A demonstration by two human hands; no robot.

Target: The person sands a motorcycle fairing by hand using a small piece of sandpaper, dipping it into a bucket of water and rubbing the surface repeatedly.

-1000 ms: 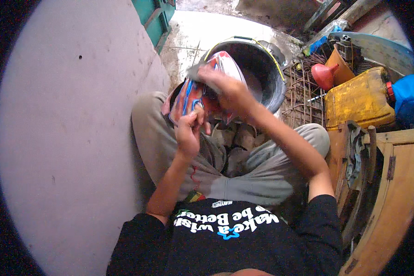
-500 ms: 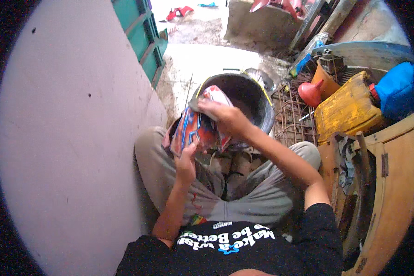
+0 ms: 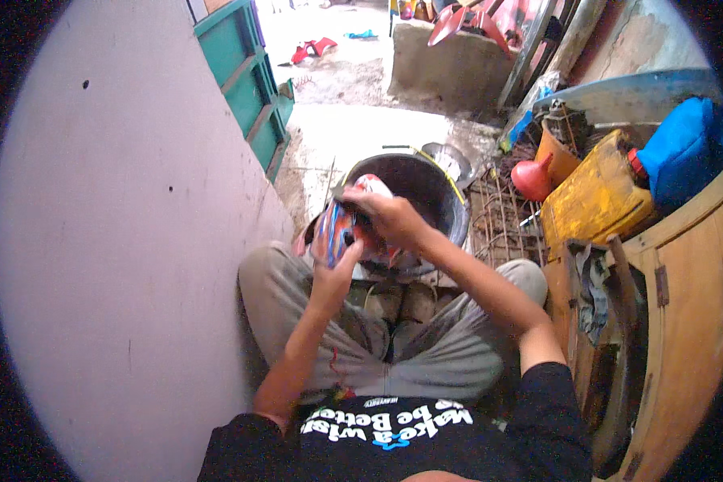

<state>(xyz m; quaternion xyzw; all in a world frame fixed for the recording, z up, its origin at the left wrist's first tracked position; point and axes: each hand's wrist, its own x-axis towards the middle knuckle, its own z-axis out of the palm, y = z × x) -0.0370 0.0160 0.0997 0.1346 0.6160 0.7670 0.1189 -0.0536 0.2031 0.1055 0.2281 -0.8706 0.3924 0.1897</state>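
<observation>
Over a black bucket (image 3: 455,221) between my knees, I hold a curved panel (image 3: 332,233) painted in orange, blue and white. My left hand (image 3: 337,269) grips its near end, thumb on the painted face. Pressed against its upper part, my right hand (image 3: 392,215) has its fingers closed on a small dark grey flat piece (image 3: 339,194), possibly sandpaper. A white and red end (image 3: 373,185) of the panel shows beyond the right hand. The right hand hides much of the panel's middle.
A pale wall panel (image 3: 136,241) stands close on my left, with a green slatted frame (image 3: 245,88) beyond. At right are a metal grid (image 3: 498,209), a red funnel (image 3: 532,177), a yellow jerrycan (image 3: 598,189), a blue container (image 3: 687,153) and a wooden cabinet (image 3: 691,281).
The panel has been tilted and turned, so less of its painted face shows. Both hands keep their hold, with the left hand shifted slightly right. The whole view has shifted a little.
</observation>
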